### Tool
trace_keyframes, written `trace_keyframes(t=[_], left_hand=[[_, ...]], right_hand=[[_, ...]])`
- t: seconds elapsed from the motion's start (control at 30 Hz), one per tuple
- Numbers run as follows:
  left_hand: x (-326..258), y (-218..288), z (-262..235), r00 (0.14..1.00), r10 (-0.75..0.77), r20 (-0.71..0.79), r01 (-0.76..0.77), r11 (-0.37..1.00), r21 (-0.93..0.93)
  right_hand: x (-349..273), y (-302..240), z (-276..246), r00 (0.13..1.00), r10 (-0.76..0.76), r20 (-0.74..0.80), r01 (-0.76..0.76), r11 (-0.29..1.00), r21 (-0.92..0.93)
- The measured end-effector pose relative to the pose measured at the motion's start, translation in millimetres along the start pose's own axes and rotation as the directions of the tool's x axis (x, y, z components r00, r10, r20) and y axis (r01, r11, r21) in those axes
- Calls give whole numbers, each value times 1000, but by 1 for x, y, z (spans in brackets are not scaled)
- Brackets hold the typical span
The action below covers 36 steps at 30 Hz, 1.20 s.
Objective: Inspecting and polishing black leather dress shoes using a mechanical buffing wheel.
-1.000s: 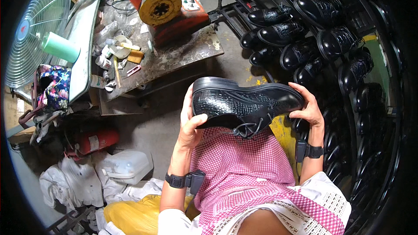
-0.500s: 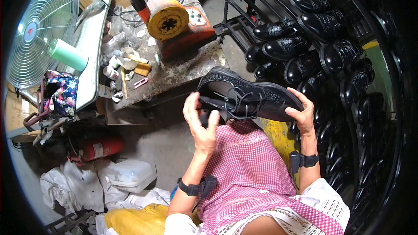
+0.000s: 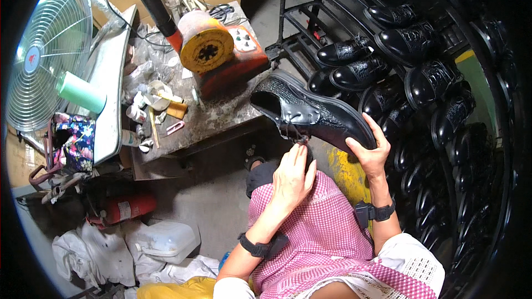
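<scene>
A black leather lace-up shoe (image 3: 310, 108) is held up in front of me, tilted on its side with its heel toward the workbench. My right hand (image 3: 370, 152) grips it at the toe, thumb on the upper and fingers round the sole edge. Below the opening, the dark shoelaces (image 3: 296, 132) hang down. At their lower part are the fingertips of my left hand (image 3: 293, 174), closed together on them; the back of the hand partly hides the hold.
A black metal rack (image 3: 302, 8) with several rows of black shoes (image 3: 360, 73) stands at the right. On the workbench (image 3: 221, 116) sits an orange machine with a yellow wheel (image 3: 206, 50). A fan (image 3: 47, 55), green cup (image 3: 81, 92), red cylinder (image 3: 130, 207) and plastic jug (image 3: 166, 241) are at the left.
My left hand has moved from the shoe's heel opening down and right to the laces. The shoe has tilted, toe lower, and my right hand has shifted slightly down and left with it.
</scene>
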<state>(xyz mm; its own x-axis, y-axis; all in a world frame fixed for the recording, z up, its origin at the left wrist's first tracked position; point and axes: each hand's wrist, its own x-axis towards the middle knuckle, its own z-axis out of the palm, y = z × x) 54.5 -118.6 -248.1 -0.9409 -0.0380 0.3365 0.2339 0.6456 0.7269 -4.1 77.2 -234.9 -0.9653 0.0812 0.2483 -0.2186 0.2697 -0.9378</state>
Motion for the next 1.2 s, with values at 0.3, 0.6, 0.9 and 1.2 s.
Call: trace_keyframes(t=[0.3, 0.6, 0.9, 1.2], left_hand=[[-26, -19, -13, 987, 5, 160, -2, 1000, -13], [-52, -31, -15, 999, -9, 49, 4, 996, 93], [-50, -33, -13, 1000, -8, 17, 7, 998, 55], [-50, -33, -15, 1000, -11, -4, 11, 999, 44]], right_hand=[[83, -27, 44, 851, -521, -64, 469, 810, -351], [185, -61, 93, 751, -651, -106, 535, 695, -480], [236, -76, 129, 741, -652, -157, 513, 702, -495], [241, -90, 134, 738, -650, -181, 517, 717, -468]])
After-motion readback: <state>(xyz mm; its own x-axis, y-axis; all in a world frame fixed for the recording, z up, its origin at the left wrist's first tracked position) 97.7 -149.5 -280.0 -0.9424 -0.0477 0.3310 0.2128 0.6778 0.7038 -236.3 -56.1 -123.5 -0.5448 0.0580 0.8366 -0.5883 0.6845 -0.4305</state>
